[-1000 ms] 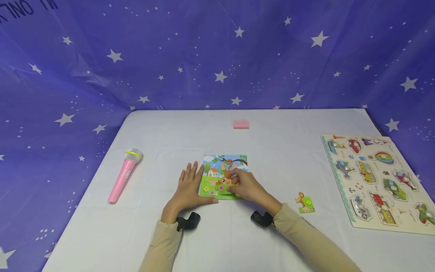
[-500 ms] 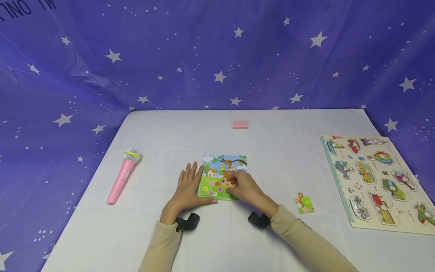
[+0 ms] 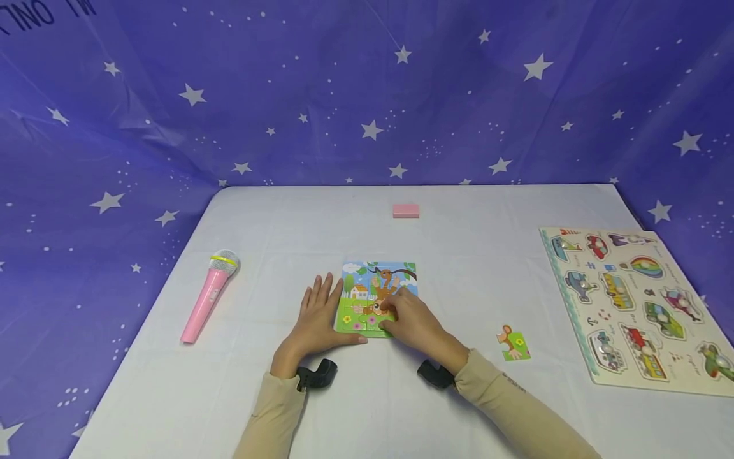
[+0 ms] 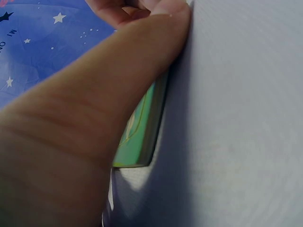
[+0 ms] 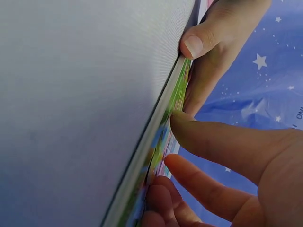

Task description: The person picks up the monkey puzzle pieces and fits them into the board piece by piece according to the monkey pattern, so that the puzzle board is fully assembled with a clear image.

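Note:
A small square jigsaw puzzle (image 3: 357, 290) with a monkey, house and flowers lies on the white table. My left hand (image 3: 315, 322) is spread along its left side, fingers straight, with the thumb at the front edge. Over the puzzle's lower right part, my right hand (image 3: 418, 322) has curled fingers and pinches a puzzle piece (image 5: 155, 160) between thumb and index finger, down at the puzzle's surface. That hand hides most of the piece and the corner around it in the head view. A loose puzzle piece (image 3: 518, 345) with a monkey ear and yellow flower lies to the right.
To the left lies a pink toy microphone (image 3: 208, 296). A pink block (image 3: 406, 211) rests near the back of the table (image 3: 298, 223). At the right is a large vehicle peg board (image 3: 627, 319). A purple star-patterned cloth (image 3: 321, 83) hangs behind.
My right hand has shifted slightly left and toward me, its fingers still at the piece on the puzzle. The left hand keeps its place.

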